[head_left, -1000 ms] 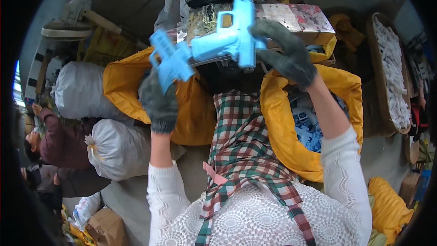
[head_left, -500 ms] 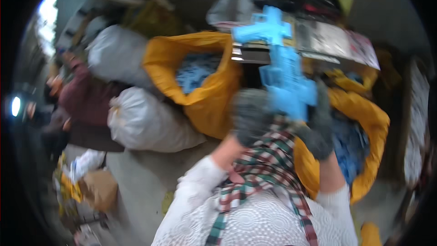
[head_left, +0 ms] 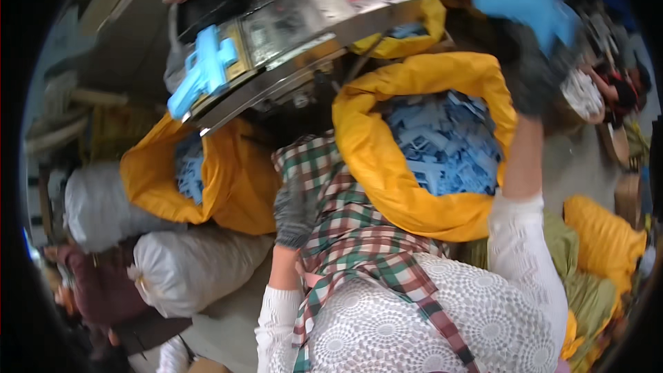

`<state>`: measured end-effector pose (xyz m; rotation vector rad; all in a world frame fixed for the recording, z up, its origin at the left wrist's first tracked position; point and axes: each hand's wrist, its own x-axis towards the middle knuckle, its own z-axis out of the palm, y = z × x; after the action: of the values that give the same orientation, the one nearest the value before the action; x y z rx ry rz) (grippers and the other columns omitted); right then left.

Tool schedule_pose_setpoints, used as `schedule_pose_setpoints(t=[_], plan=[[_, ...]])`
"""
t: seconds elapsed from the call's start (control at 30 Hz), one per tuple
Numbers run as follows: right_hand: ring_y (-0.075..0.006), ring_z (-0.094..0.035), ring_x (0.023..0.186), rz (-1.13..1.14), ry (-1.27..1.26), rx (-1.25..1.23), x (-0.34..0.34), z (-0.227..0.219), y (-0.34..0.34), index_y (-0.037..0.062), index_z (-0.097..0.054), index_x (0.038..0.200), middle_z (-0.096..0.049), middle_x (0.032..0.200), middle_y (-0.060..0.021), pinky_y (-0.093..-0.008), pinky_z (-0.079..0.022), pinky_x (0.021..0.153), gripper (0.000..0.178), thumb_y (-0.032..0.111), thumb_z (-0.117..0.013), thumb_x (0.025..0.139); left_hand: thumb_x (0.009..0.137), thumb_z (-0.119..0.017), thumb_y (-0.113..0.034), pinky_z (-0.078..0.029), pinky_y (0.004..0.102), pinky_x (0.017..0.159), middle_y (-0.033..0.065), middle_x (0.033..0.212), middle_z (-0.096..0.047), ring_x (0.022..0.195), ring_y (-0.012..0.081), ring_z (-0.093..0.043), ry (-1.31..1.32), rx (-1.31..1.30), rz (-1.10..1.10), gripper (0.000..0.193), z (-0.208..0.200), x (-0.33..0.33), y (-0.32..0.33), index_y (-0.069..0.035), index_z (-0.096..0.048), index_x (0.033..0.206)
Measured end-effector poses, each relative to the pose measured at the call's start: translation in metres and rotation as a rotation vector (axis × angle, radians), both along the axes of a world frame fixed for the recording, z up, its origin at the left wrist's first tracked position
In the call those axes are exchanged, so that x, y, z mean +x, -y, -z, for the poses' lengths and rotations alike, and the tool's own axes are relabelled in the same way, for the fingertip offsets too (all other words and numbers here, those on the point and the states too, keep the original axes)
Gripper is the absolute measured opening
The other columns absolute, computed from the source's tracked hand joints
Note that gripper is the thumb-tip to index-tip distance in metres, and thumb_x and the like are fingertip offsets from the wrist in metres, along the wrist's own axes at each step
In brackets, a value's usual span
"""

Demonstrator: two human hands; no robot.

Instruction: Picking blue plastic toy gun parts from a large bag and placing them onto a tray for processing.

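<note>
High at the right, my right hand [head_left: 542, 76], in a dark grey glove, grips a light-blue plastic toy gun [head_left: 528, 7]. It is slightly blurred and partly past the picture's top. My left hand [head_left: 295, 214], gloved in grey, lies against the plaid apron [head_left: 373, 214] with its fingers stretched out and nothing in them. Another light-blue toy gun [head_left: 205, 72] sits on the left end of a metal-edged bench machine [head_left: 276, 59]. Between my arms stands an open yellow sack [head_left: 359, 159] with many blue plastic pieces [head_left: 442, 141] inside.
At the left is another open yellow sack [head_left: 238, 186] of blue pieces, beside white stuffed sacks [head_left: 197, 269]. A smaller yellow sack [head_left: 431, 17] stands behind the machine. Green sacking [head_left: 587, 276] and a yellow bundle [head_left: 601, 235] lie right. People sit at far left [head_left: 93, 283] and far right [head_left: 618, 90].
My view has turned right. Both hands were close together at the larger toy gun; now my right hand carries it up and right, over past the sack, and my left has dropped to the apron.
</note>
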<state>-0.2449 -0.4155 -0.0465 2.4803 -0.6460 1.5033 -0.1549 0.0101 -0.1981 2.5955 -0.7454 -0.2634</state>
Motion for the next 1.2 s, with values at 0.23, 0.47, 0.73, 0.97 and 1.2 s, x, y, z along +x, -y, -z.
schedule_pose_setpoints(t=[0.23, 0.47, 0.73, 0.97, 1.2], plan=[[-0.0326, -0.059, 0.097, -0.144, -0.126, 0.756, 0.129, 0.124, 0.051, 0.0107, -0.047, 0.125, -0.06, 0.108, -0.018, -0.0413, -0.049, 0.079, 0.042, 0.026, -0.056, 0.087, 0.076, -0.065, -0.016, -0.041, 0.0448, 0.092, 0.0262, 0.115, -0.054, 0.105, 0.041, -0.051, 0.137, -0.125, 0.161, 0.06, 0.015, -0.004, -0.013, 0.002, -0.044, 0.129], [-0.0221, -0.063, 0.094, -0.454, -0.137, 0.895, 0.034, 0.154, -0.039, 0.0067, -0.051, 0.125, -0.065, 0.104, -0.0139, -0.0328, -0.049, 0.082, 0.044, 0.015, -0.062, 0.083, 0.077, -0.065, -0.015, -0.042, 0.0437, 0.091, 0.0246, 0.114, -0.054, 0.105, 0.0391, -0.052, -0.038, -0.048, 0.075, 0.057, 0.022, -0.005, -0.018, 0.001, -0.045, 0.128], [-0.0253, -0.064, 0.093, -0.302, -0.389, 0.866, -0.031, 0.161, 0.017, 0.004, -0.061, 0.111, -0.066, 0.104, -0.0125, -0.0315, -0.049, 0.081, 0.03, 0.014, -0.064, 0.083, 0.078, -0.063, -0.013, -0.043, 0.0432, 0.089, 0.0224, 0.11, -0.056, 0.101, 0.0394, -0.053, 0.047, -0.132, 0.054, 0.052, 0.022, 0.0, -0.009, -0.001, -0.047, 0.126], [-0.0153, -0.061, 0.097, -0.745, 0.193, 1.186, 0.041, 0.069, 0.044, 0.0021, -0.058, 0.115, -0.064, 0.105, -0.0086, -0.0265, -0.049, 0.084, 0.035, 0.012, -0.066, 0.083, 0.081, -0.061, -0.006, -0.041, 0.0419, 0.096, 0.0198, 0.122, -0.053, 0.111, 0.0359, -0.051, 0.635, -0.306, 0.367, 0.046, -0.051, 0.029, 0.065, 0.0, -0.049, 0.125], [-0.0292, -0.047, 0.116, -0.341, -0.828, 1.052, 0.17, 0.207, 0.117, 0.0118, -0.047, 0.126, -0.048, 0.133, -0.012, -0.0412, -0.043, 0.091, 0.048, 0.024, -0.066, 0.083, 0.08, -0.067, -0.016, -0.037, 0.0449, 0.099, 0.0201, 0.129, -0.046, 0.119, 0.0369, -0.045, 1.059, -0.352, 0.424, 0.055, -0.146, 0.082, 0.202, -0.001, -0.045, 0.129]])
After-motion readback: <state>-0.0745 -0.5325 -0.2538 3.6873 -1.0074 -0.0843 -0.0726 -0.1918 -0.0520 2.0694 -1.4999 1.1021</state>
